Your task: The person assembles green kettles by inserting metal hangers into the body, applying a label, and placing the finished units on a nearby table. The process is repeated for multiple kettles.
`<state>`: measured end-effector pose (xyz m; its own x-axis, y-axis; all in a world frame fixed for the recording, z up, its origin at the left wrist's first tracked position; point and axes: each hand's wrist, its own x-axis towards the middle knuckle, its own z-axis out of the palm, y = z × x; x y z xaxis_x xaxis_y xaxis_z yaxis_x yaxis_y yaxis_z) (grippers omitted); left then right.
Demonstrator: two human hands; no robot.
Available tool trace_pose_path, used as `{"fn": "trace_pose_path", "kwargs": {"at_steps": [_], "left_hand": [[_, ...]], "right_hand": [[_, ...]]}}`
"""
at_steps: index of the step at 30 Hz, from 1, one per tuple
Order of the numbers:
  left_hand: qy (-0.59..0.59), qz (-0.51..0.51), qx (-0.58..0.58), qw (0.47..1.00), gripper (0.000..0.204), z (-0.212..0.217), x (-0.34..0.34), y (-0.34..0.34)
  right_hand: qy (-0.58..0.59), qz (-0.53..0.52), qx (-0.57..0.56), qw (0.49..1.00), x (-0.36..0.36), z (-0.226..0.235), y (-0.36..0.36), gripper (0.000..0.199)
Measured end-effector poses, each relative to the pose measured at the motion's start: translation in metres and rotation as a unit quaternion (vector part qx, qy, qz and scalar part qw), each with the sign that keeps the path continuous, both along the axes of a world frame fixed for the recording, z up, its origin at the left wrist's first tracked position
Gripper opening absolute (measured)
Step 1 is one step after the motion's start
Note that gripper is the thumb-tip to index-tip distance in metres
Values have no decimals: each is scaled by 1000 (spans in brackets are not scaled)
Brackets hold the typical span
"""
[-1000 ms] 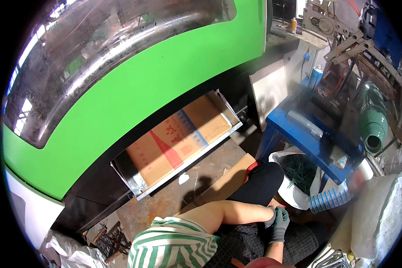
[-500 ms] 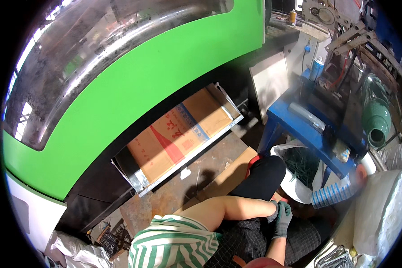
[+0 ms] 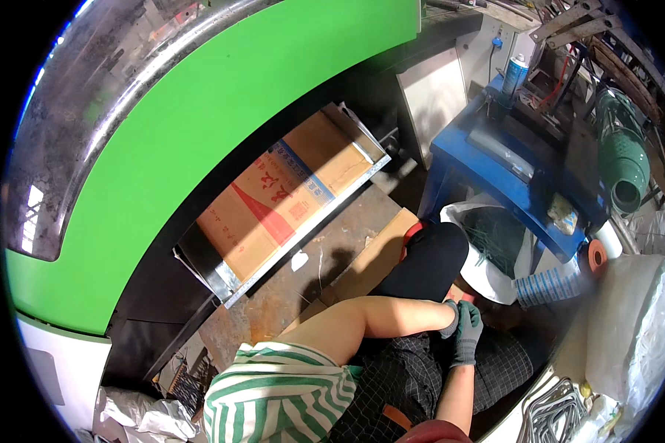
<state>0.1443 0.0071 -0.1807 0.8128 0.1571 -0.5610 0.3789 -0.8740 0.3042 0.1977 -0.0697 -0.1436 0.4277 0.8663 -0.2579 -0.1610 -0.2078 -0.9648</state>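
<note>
Beside the black knee (image 3: 428,258), 2 gloved hands meet: the right hand (image 3: 467,336) seems to tug the left hand's (image 3: 451,319) grey glove on, grip unclear; next, seating its fingers.

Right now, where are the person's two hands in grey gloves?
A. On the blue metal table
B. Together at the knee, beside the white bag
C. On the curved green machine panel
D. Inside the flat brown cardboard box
B: the left hand and right hand, both in grey gloves, meet at the black-clad knee, beside the white bag, away from the other places.
</note>
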Motion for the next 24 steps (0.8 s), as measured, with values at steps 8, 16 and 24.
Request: {"fn": "trace_pose_path", "kwargs": {"at_steps": [8,16,24], "left_hand": [[-327,68,129,934,27,98,-33,27],[-450,518,143,713,63,206,-240,100],[-65,859,431,269,111,10,-529,71]], "right_hand": [[-33,-172,48,983,18,17,11,43],[101,-90,-51,989,9,-27,2,43],[-538,246,-18,806,40,-53,-18,43]]}}
